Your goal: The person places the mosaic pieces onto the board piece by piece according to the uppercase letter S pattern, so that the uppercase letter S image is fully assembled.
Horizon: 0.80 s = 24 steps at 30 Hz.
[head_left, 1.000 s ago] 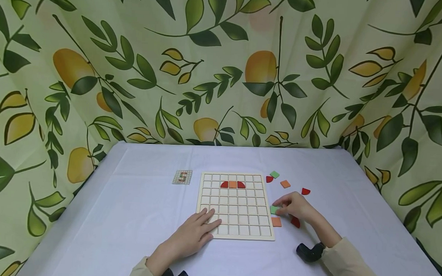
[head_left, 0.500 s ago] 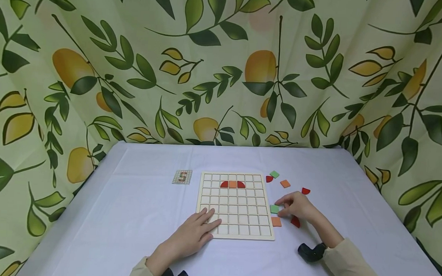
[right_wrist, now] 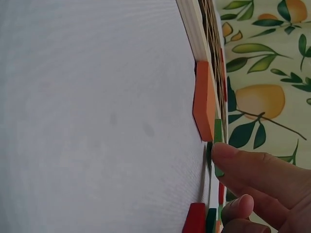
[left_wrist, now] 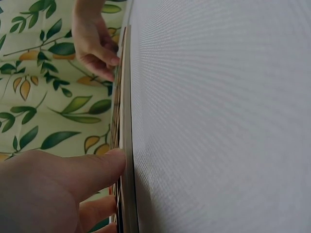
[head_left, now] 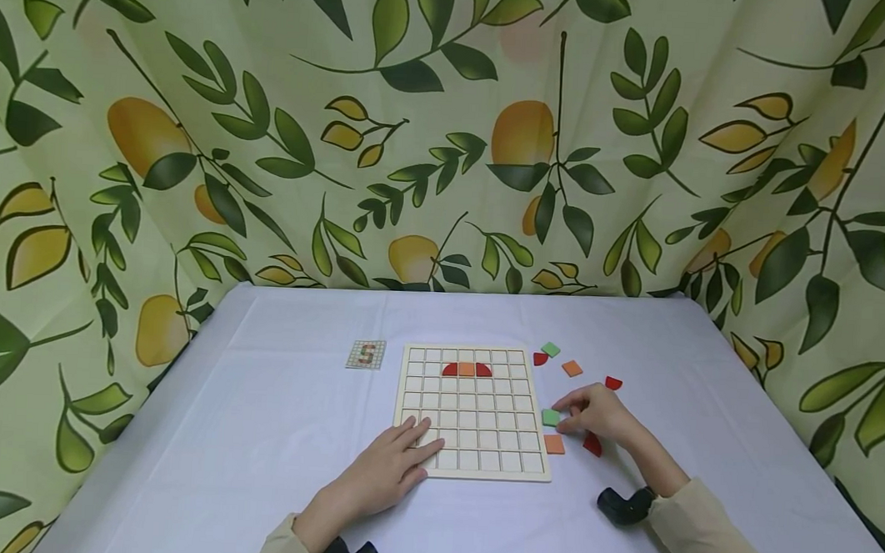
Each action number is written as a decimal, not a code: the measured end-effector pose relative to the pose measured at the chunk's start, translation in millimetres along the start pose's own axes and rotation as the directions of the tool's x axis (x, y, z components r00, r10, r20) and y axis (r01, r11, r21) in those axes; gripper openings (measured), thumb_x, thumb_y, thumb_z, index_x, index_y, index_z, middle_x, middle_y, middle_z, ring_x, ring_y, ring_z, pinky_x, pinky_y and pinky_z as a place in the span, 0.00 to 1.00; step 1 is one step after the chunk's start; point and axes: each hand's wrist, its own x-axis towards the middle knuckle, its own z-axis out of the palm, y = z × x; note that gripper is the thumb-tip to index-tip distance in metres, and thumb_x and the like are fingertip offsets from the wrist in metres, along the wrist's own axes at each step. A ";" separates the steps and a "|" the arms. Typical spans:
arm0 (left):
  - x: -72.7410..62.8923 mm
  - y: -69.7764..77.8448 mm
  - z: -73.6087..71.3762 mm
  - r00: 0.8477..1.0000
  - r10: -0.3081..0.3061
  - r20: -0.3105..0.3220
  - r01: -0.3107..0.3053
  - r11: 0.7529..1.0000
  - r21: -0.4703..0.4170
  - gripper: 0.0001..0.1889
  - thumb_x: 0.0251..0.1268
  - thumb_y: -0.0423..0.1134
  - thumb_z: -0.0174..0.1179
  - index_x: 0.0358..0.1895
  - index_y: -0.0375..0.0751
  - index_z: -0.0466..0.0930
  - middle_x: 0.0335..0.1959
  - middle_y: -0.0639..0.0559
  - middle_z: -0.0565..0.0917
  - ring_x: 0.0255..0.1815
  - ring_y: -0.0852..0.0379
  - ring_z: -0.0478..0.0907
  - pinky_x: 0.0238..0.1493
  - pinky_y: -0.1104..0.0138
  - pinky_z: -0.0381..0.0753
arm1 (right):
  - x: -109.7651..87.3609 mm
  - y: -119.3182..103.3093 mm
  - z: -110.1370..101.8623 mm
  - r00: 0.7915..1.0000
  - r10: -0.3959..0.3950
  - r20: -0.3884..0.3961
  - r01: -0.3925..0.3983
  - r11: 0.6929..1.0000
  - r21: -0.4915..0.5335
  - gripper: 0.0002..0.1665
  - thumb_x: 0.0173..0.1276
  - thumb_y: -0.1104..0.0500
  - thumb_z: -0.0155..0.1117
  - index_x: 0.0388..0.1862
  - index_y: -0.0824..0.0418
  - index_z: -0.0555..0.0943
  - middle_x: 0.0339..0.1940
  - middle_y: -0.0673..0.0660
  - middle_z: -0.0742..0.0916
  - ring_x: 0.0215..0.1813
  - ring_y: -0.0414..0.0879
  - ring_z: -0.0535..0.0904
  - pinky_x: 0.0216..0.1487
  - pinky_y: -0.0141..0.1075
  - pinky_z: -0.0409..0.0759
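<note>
A pale wooden grid board [head_left: 490, 438] lies on the table, with a red quarter-round tile [head_left: 450, 370], an orange square tile [head_left: 467, 369] and another red quarter-round tile [head_left: 483, 370] in one of its upper rows. My left hand [head_left: 382, 467] rests on the board's lower left corner, fingers spread, its thumb [left_wrist: 104, 167] along the edge. At the board's right side my right hand [head_left: 595, 411] pinches a green square tile [head_left: 550, 418] between thumb and finger. In the right wrist view the thumb lies against that green tile [right_wrist: 218, 162], beside an orange tile [right_wrist: 204, 102].
Right of the board lie loose tiles: an orange square [head_left: 554, 444], a red quarter-round [head_left: 592, 445], another red one [head_left: 613, 383], an orange one [head_left: 572, 368] and a green one [head_left: 550, 349]. A small pattern card [head_left: 366, 354] lies left of the board.
My right hand has shifted slightly right, and more of the green tile shows beside its fingertips. The left hand stays in place on the board.
</note>
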 end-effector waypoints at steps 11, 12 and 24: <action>-0.9 -0.5 -0.4 1.000 0.003 -0.007 -0.003 1.000 -0.007 0.23 0.73 0.46 0.49 0.70 0.53 0.68 0.75 0.45 0.64 0.77 0.42 0.59 0.73 0.47 0.63 | -1.2 -8.6 -4.0 0.999 -0.046 0.008 0.045 0.998 0.031 0.17 0.55 0.62 0.73 0.44 0.66 0.86 0.18 0.50 0.72 0.28 0.44 0.68 0.23 0.26 0.64; -0.7 -0.8 -0.1 1.000 0.000 -0.004 0.000 1.000 -0.006 0.23 0.73 0.46 0.49 0.70 0.54 0.68 0.76 0.45 0.64 0.77 0.42 0.59 0.73 0.48 0.63 | -1.0 -9.8 -3.7 0.999 -0.052 0.010 0.052 0.998 0.034 0.17 0.55 0.62 0.73 0.44 0.66 0.86 0.18 0.50 0.72 0.28 0.44 0.68 0.23 0.26 0.64; 1.0 -0.5 0.4 0.999 -0.017 0.038 0.019 0.999 -0.039 0.24 0.73 0.48 0.49 0.71 0.54 0.67 0.77 0.46 0.60 0.79 0.41 0.54 0.75 0.46 0.59 | 1.2 -21.8 3.5 0.990 -0.137 0.014 0.137 0.990 0.035 0.16 0.54 0.63 0.74 0.43 0.65 0.87 0.18 0.49 0.72 0.28 0.42 0.67 0.24 0.27 0.64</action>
